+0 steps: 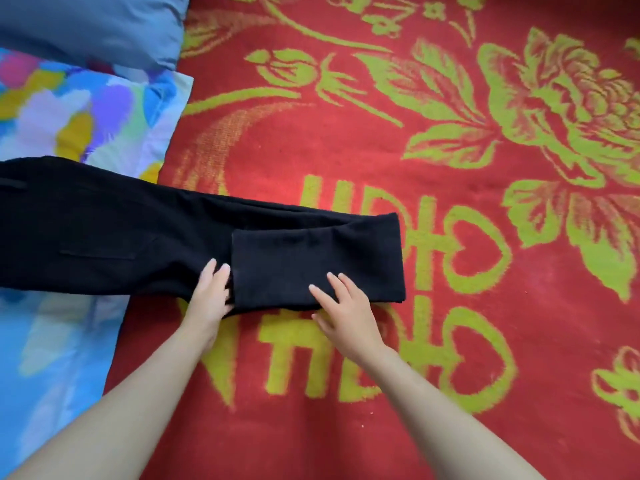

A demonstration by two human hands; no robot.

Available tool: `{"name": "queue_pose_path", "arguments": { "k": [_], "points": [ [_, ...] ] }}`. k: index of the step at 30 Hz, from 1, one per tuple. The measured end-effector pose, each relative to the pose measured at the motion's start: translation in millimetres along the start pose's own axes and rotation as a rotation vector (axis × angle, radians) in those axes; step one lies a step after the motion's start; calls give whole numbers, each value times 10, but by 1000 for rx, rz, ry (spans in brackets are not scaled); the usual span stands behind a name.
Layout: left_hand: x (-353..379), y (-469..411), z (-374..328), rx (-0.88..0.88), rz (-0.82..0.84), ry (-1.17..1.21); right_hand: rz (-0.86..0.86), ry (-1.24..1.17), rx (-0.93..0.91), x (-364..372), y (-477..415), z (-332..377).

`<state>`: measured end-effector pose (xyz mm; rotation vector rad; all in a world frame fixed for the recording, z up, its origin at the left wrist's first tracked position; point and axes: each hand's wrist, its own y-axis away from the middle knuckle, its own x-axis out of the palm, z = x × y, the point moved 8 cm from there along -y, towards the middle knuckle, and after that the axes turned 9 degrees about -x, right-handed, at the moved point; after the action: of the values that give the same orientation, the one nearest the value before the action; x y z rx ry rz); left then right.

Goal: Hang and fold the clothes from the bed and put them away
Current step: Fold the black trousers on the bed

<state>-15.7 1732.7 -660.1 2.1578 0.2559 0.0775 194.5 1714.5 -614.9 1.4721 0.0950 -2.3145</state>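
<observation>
The black trousers [121,230] lie flat across the bed, running from the left edge of the view to about the middle, partly on the red blanket [450,150] with its green flower pattern and partly on the multicoloured sheet [86,112] at the left. The right end of the trousers is doubled back toward the left, forming a folded flap [311,265] on top of the lower layer. My left hand [211,292] rests flat on the lower layer just left of the flap's edge, fingers straight and close together; the thumb sits at that edge, and I cannot tell whether it goes under it. My right hand [346,306] lies palm-down on the near part of the flap, fingers straight and slightly spread, pressing the cloth. A blue pillow [86,26] lies at the far left, beyond the sheet.
</observation>
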Motion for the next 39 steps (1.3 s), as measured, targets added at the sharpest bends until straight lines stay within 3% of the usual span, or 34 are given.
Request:
{"name": "queue_pose_path", "arguments": {
  "k": [2, 4, 7, 9, 13, 17, 19, 23, 24, 27, 29, 32, 34, 37, 39],
  "points": [
    [-95, -33, 32, 22, -50, -33, -6, 14, 76, 35, 88, -127],
    [-86, -20, 24, 88, -69, -147, -117, 50, 204, -93, 138, -307],
    [26, 70, -27, 232, -54, -301, -168, 8, 532, -232, 204, -695],
    [60, 81, -62, 288, -106, -375, -179, -181, 744, -232, 269, -936],
    [35, 63, -239, 278, -293, -308, -360, -648, 989, -162, 376, -1196],
    [230, 247, -698, 609, -282, -357, -550, -867, 1130, -224, 451, -1303],
    [196, 227, -748, 644, -357, -439, -569, -920, 1147, -248, 453, -1316],
    [18, 160, -317, 377, -509, -872, -484, -930, 1124, -299, 444, -1252],
    [19, 234, -252, 410, -516, -967, -468, -881, 1107, -356, 439, -1228],
    [225, 499, -119, 752, -379, -1258, -526, -738, 1004, -661, 321, -1049],
    [332, 501, 67, 731, -226, -1395, -626, -685, 913, -938, 211, -809],
    [287, 252, 247, 515, -125, -1299, -752, -627, 672, -1387, -92, -150],
    [259, 168, 298, 406, -19, -1186, -742, -573, 514, -1598, -386, 407],
    [194, 268, 209, 439, 25, -1041, -620, -510, 327, -1726, -911, 1210],
    [-117, 346, 172, 462, -46, -968, -486, -511, 217, -1611, -1313, 1918]
  ]
}}
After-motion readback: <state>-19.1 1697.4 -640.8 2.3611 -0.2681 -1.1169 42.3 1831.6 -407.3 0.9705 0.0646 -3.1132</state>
